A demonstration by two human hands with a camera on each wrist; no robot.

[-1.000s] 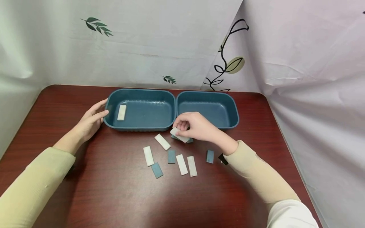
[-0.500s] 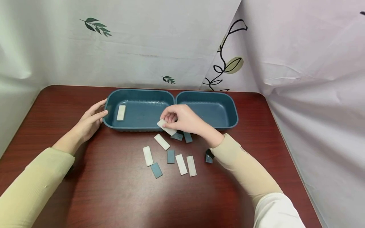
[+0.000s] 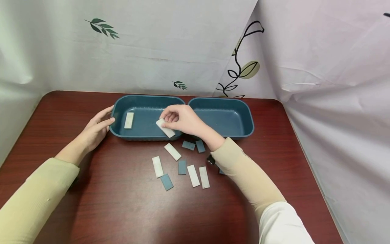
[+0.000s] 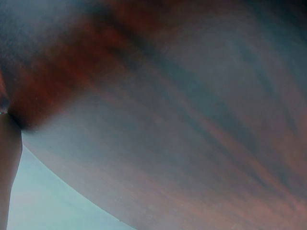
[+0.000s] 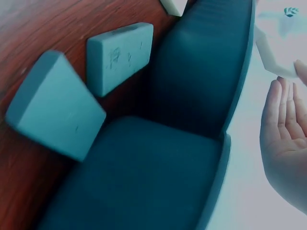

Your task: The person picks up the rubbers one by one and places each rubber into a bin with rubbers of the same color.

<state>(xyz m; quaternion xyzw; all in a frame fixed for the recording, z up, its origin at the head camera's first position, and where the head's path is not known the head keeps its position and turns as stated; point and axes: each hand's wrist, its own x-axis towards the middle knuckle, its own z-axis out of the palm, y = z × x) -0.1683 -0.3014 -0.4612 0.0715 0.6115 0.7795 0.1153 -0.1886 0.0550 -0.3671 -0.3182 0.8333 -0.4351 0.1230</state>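
My right hand pinches a white rectangular block between thumb and fingers, over the near right part of the left blue bin. In the right wrist view, that block shows at the upper right, by the thumb tip. Against the left end of the same bin rests my left hand, its fingers extended along the outside and the thumb at the rim. Inside that bin lies another white block. The left wrist view shows only blurred table, with no fingers clearly visible.
A second blue bin adjoins the first on the right. On the table in front lie several white blocks and several smaller blue-grey blocks. One blue-grey block is partly hidden by the right sleeve. A curtain hangs behind the table.
My right hand has carried the white block left and away from me, from the table before the bins to over the left bin, uncovering two blue-grey blocks. The left hand stays put.
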